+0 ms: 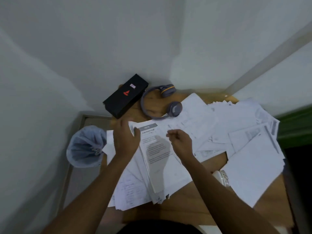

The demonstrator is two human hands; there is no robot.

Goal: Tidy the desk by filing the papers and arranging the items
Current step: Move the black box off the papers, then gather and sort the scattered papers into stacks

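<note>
A heap of printed papers [157,166] lies on the wooden desk [199,205] in front of me. My left hand [125,138] rests on the heap's upper left corner, fingers gripping the top edge of a printed sheet with a grey header. My right hand [180,142] hovers over the heap's right side with fingers curled and apparently nothing in them. More loose sheets [244,132] spread across the right half of the desk. A black box with a red logo [125,96] and grey headphones [160,102] sit at the desk's far edge.
A bin lined with a bluish bag [86,146] stands on the floor left of the desk. A white object with a patterned band [222,177] lies between paper piles at the right. White walls close in behind and left; a green surface [295,125] shows at far right.
</note>
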